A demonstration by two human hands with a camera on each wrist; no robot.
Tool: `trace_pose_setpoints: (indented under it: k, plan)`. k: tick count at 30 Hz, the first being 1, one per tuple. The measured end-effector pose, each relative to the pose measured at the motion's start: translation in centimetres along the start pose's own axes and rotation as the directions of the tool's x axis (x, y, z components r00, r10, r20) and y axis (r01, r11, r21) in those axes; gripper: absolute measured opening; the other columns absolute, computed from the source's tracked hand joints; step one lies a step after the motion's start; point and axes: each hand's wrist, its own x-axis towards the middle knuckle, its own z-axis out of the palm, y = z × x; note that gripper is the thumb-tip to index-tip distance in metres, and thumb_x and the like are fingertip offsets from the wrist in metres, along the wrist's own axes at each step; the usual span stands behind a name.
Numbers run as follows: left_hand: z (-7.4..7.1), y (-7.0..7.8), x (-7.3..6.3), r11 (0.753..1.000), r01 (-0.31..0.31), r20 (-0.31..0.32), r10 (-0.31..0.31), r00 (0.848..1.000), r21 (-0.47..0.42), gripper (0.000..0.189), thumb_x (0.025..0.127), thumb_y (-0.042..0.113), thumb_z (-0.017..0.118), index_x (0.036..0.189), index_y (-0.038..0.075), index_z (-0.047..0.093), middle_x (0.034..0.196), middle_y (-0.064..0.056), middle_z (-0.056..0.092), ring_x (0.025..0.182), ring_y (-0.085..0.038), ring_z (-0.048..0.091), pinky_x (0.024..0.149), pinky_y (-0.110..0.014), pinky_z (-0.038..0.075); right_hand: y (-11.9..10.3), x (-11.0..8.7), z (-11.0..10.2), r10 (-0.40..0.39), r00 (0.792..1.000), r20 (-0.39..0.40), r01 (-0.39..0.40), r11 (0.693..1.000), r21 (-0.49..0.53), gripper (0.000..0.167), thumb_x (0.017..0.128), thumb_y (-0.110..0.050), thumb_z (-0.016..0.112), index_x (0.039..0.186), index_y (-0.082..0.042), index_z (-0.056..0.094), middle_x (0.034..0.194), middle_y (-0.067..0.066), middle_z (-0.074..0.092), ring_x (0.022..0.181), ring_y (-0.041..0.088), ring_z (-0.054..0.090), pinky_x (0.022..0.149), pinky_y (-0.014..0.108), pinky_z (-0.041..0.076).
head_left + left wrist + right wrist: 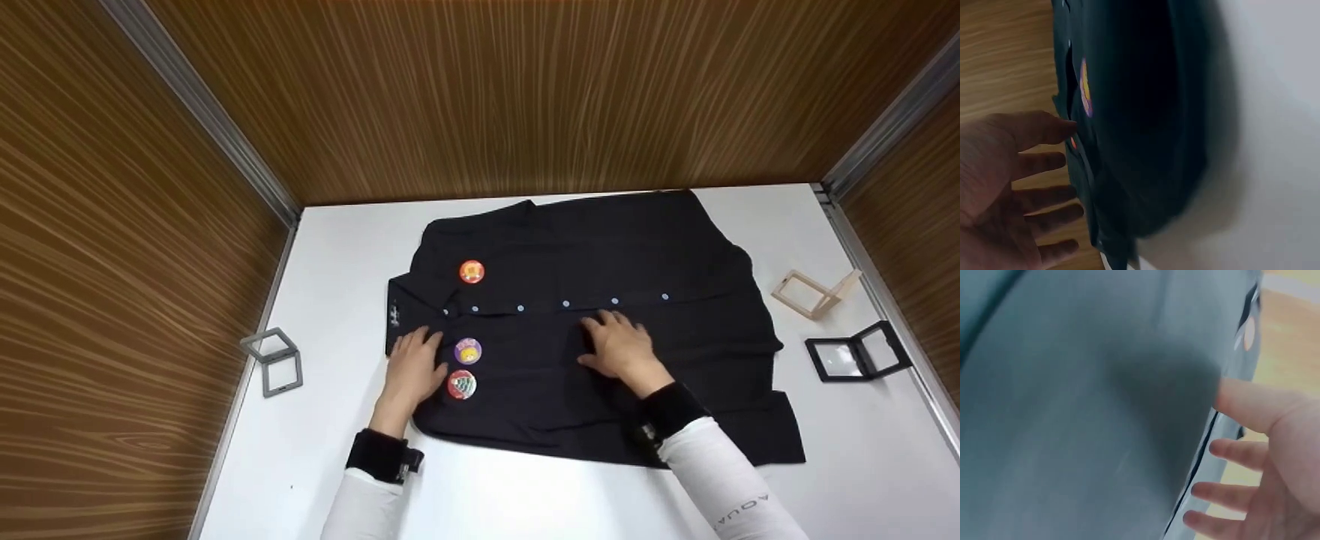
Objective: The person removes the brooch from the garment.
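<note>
A dark button-up shirt (525,405) lies spread on a white table, its collar (405,307) to the left and light buttons running across the middle. Three round badges sit on its chest: an orange one (472,271), a purple one (468,351) and a red one with a tree (461,385). By the collar and shoulder, my left hand (411,371) has its fingers extended over the cloth, beside the purple and red badges. My right hand (621,346) reaches over the front just below the button line, fingers spread. Neither hand holds anything.
At the left edge stands a grey hinged frame (282,375). On the right are a beige hinged frame (801,294) and a black one (838,358). Wood-grain panels (525,105) wall the table at the back and sides.
</note>
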Motion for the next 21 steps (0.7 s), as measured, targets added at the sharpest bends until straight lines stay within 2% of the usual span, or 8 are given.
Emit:
trace_pose_setpoints:
  k: [3,5,11,16,19,21]
  plan:
    - [0.4,1.1,0.5,0.998,-0.060,-0.041,0.059,0.997,-0.014,0.049,0.089,0.020,0.080,0.132,0.000,0.069,0.128,-0.021,0.067,0.119,-0.040,0.064,0.103,-0.054,0.053,-2.2,0.0,0.5,-0.100,0.991,-0.093,0.104,0.994,0.040,0.063,0.091,-0.034,0.079,0.144,-0.006,0.060,0.151,0.025,0.054,0.138,0.046,0.052,0.109,0.066,0.047]
    - [0.7,1.7,0.9,0.997,-0.077,-0.038,0.076,0.996,-0.024,0.049,0.089,0.023,0.080,0.131,0.000,0.070,0.122,-0.018,0.068,0.113,-0.037,0.067,0.096,-0.051,0.056,-3.5,0.1,1.0,-0.173,0.974,-0.147,0.185,0.980,0.074,0.053,0.093,-0.027,0.078,0.139,-0.004,0.063,0.144,0.024,0.059,0.131,0.045,0.058,0.105,0.062,0.051]
    - [1.6,2.7,1.7,0.997,-0.067,-0.014,0.067,0.998,-0.039,0.052,0.091,0.034,0.081,0.128,0.000,0.071,0.119,-0.019,0.068,0.110,-0.036,0.068,0.093,-0.049,0.059,-6.8,0.9,2.5,-0.325,0.912,-0.252,0.371,0.913,0.166,0.035,0.095,-0.004,0.070,0.129,0.000,0.068,0.129,0.022,0.066,0.120,0.040,0.065,0.104,0.052,0.055]
    - [2.2,3.0,2.1,0.999,-0.043,-0.004,0.043,0.999,-0.023,0.047,0.090,0.033,0.083,0.123,0.000,0.073,0.115,-0.019,0.067,0.104,-0.035,0.070,0.090,-0.048,0.060,-8.8,1.7,3.3,-0.372,0.881,-0.292,0.448,0.855,0.263,0.029,0.095,0.004,0.064,0.123,0.003,0.069,0.119,0.020,0.069,0.112,0.035,0.068,0.101,0.048,0.057]
    - [2.4,3.3,2.3,0.999,-0.041,-0.001,0.041,0.999,-0.015,0.044,0.089,0.033,0.084,0.118,0.001,0.075,0.113,-0.019,0.067,0.101,-0.036,0.071,0.086,-0.049,0.061,-9.8,2.4,3.7,-0.385,0.875,-0.294,0.469,0.825,0.316,0.028,0.094,0.008,0.060,0.120,0.005,0.070,0.113,0.019,0.071,0.108,0.034,0.070,0.098,0.047,0.058]
    - [2.5,3.5,2.4,0.999,-0.045,-0.003,0.045,0.999,0.003,0.043,0.087,0.034,0.085,0.115,0.002,0.076,0.112,-0.019,0.067,0.099,-0.036,0.071,0.083,-0.049,0.062,-10.2,2.8,4.0,-0.385,0.880,-0.279,0.466,0.813,0.349,0.027,0.095,0.008,0.059,0.119,0.005,0.071,0.111,0.020,0.072,0.107,0.034,0.070,0.097,0.048,0.058]
